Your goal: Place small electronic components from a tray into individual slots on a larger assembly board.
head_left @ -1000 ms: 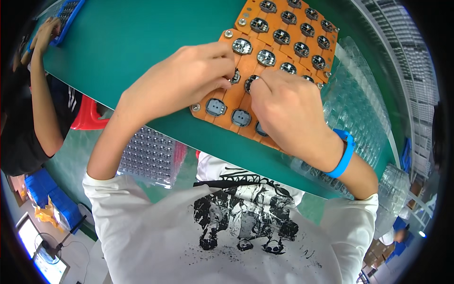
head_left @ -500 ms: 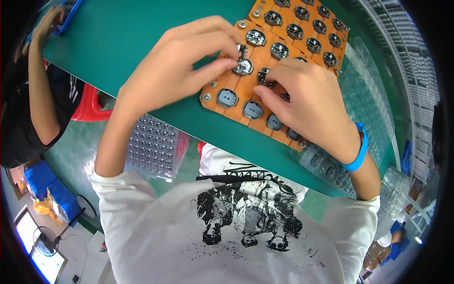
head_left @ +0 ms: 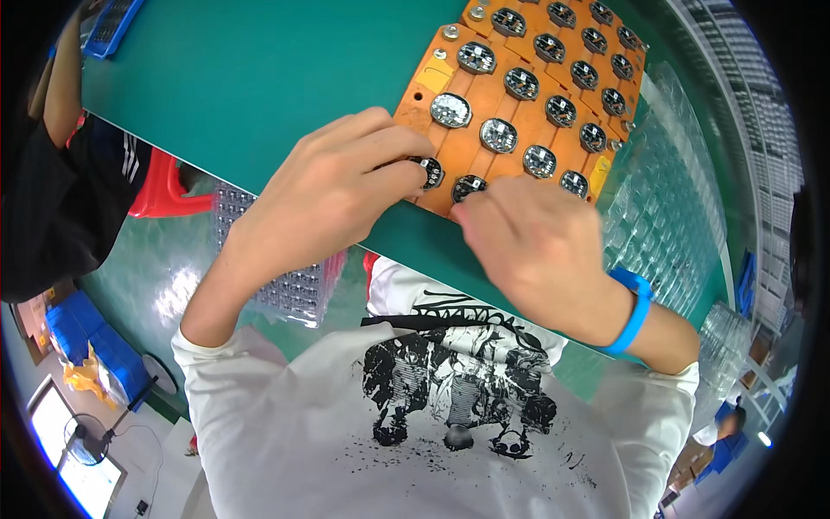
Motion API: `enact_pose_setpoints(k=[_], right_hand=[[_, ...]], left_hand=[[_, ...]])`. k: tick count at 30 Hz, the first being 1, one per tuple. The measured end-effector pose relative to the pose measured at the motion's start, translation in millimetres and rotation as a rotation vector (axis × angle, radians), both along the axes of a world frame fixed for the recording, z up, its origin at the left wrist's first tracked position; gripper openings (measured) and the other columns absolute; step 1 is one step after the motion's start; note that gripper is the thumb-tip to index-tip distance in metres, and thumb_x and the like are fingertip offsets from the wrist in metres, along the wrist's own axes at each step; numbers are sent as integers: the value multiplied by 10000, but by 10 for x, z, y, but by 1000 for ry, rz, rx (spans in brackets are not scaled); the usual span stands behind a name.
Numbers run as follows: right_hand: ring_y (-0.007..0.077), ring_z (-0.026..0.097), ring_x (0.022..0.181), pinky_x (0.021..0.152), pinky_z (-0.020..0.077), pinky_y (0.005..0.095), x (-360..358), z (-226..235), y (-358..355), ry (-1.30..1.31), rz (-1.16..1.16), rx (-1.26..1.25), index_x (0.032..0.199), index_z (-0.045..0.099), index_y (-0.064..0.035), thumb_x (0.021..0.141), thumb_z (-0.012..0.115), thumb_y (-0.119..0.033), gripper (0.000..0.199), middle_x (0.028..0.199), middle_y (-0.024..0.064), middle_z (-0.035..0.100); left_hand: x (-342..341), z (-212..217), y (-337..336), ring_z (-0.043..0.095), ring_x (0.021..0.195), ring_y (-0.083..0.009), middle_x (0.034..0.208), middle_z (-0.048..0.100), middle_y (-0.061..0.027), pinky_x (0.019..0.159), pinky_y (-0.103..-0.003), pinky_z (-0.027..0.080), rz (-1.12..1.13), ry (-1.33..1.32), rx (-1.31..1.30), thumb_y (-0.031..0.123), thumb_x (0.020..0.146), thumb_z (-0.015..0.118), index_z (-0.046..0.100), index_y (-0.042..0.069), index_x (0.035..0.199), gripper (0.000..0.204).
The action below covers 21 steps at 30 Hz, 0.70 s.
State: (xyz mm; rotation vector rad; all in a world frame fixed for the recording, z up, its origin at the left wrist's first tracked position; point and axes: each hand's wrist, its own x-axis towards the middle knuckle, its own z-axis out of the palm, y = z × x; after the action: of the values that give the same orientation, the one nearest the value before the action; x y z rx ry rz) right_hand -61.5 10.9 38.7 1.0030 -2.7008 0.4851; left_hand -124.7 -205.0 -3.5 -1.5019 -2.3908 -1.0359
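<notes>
Orange rigid fixture board (head_left: 519, 104), upper centre on green bench (head_left: 259, 86), carrying small round metal parts. Our left hand (head_left: 333, 195) pinches one round part (head_left: 428, 171); right hand (head_left: 536, 246) curls narrowly onto another (head_left: 468, 186). We judge parts light, delicate; grip by rims.

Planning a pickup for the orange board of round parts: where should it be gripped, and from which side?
Grip the orange board by its bare near-left edge, coming from the person's side of the green table. It lies flat, its top is crowded with round parts, and clear trays sit close on its right. The left hand and right hand already work at that near edge.
</notes>
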Motion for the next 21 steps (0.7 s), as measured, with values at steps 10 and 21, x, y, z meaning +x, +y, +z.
enact_pose_setpoints(k=[10, 21], right_hand=[[204, 572, 596, 482, 442, 346, 25, -38, -41, -102, -27, 127, 782, 590, -49, 742, 702, -108, 133, 704, 65, 474], [152, 554, 578, 496, 418, 284, 59, 489, 464, -53, -122, -170, 962, 692, -22, 842, 688, -81, 134, 745, 51, 601]], left_hand=[[65, 75, 16, 578, 790, -267, 1044, 664, -103, 648, -346, 494, 45, -75, -39, -16, 688, 733, 621, -9, 828, 180], [35, 353, 39, 583, 871, -280, 1036, 630, -76, 725, -380, 494, 132, -121, -23, 16, 632, 789, 653, 30, 974, 368]])
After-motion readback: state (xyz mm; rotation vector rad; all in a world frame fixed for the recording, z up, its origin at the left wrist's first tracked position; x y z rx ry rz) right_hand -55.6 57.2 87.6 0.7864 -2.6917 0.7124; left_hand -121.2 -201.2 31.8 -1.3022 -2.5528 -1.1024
